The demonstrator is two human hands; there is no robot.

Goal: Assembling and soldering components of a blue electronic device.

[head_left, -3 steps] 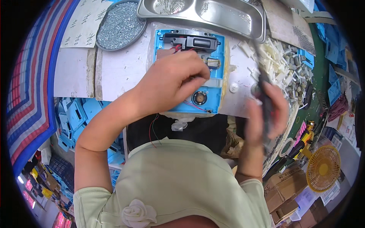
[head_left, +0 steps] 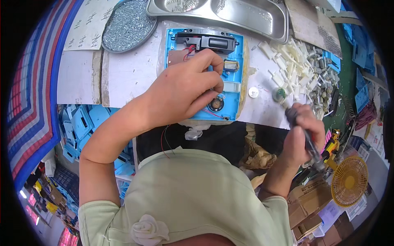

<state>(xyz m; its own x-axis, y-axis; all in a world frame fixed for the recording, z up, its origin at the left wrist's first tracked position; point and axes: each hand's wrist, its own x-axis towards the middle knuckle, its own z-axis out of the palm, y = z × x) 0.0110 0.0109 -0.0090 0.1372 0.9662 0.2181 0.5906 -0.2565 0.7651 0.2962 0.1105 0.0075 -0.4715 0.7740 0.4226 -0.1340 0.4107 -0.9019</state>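
A blue plastic housing [head_left: 234, 107] lies on the bench, fitted with a black mechanism [head_left: 217, 43], a small motor [head_left: 231, 66], a brown circuit board [head_left: 175, 56] and a round speaker [head_left: 216, 103]. My left hand [head_left: 193, 84] rests over its middle, fingers curled and pinched together; whatever they hold is hidden. To the right, at the bench edge, my right hand [head_left: 301, 135] is closed around a dark, stick-shaped hand tool [head_left: 301, 129], smeared by motion. Beyond its upper end sit a small green round piece [head_left: 280, 95] and a white disc [head_left: 253, 92].
White plastic parts [head_left: 287, 61] and small metal motors [head_left: 322, 78] are heaped at right. A bowl of screws [head_left: 127, 28] and a steel divided tray [head_left: 246, 24] stand at the back. Blue housings [head_left: 82, 123] are piled lower left; a yellow fan [head_left: 349, 181] stands lower right.
My right hand has swung right and slightly down with the tool, which now leans the other way. My left hand has shifted only slightly over the housing.
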